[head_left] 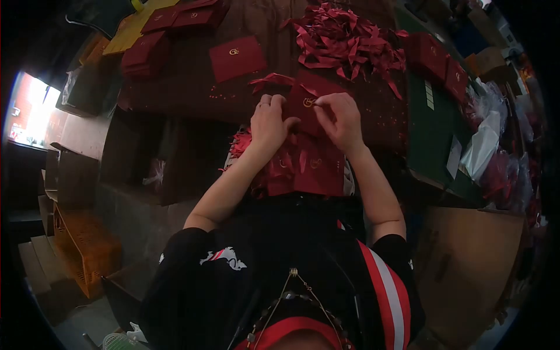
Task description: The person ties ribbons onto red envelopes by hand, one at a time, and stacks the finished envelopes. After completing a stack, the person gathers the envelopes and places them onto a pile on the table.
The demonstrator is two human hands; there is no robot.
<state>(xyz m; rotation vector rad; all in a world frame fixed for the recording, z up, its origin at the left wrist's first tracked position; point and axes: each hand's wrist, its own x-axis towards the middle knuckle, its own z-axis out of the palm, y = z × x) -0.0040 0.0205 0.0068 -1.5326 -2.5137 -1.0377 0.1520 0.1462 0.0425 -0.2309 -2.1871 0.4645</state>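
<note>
A dark red envelope-like card [303,84] with a gold emblem lies in front of me at the near edge of the cloth-covered table. My left hand [268,123] rests at its left side, thumb spread away from the bent fingers. Over the right half of the card is my right hand [343,121], thumb and forefinger pinched near the emblem. What that pinch holds is too small to make out. A short red ribbon [274,80] lies just beyond my left fingers. Below my hands, more red cards [318,174] and loose ribbons [240,143] lie at my lap.
A heap of red ribbons [350,44] covers the table's far right. One card [238,58] lies flat at the left, with stacked cards [146,55] beyond. On the green surface [429,131] at right stand more red stacks [429,55]. An orange crate [87,248] is low left.
</note>
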